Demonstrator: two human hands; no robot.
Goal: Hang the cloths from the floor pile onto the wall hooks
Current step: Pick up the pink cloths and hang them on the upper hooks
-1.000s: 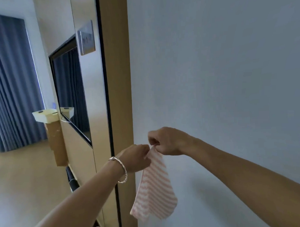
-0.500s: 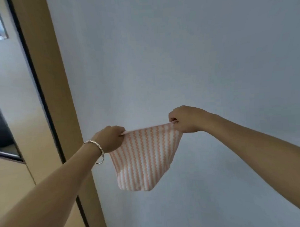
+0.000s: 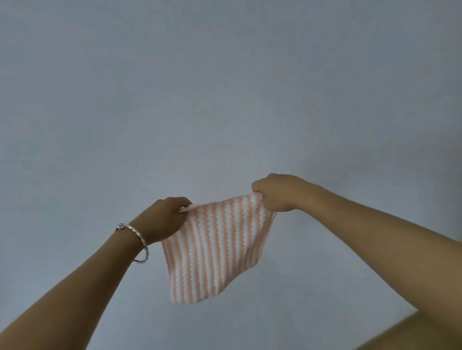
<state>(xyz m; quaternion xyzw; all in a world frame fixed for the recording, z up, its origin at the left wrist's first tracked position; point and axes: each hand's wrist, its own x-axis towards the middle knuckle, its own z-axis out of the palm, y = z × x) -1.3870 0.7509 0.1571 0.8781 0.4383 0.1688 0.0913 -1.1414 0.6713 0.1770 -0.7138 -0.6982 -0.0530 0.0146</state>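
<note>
Pinching one top corner in my left hand (image 3: 164,219), silver bangle (image 3: 138,241) at the wrist, I've drawn the orange-and-white striped fabric cloth (image 3: 216,248) out flat; a second ago it hung bunched between close fists. My right hand (image 3: 277,193) pinches the other corner. The cloth hangs before the plain grey wall (image 3: 221,83), the door frame gone from view. No hook shows, so I judge the hanging not yet done.

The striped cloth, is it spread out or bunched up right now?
Spread out. The left hand and right hand each pinch a top corner of the striped cloth, pulling its top edge taut while the rest hangs flat.
</note>
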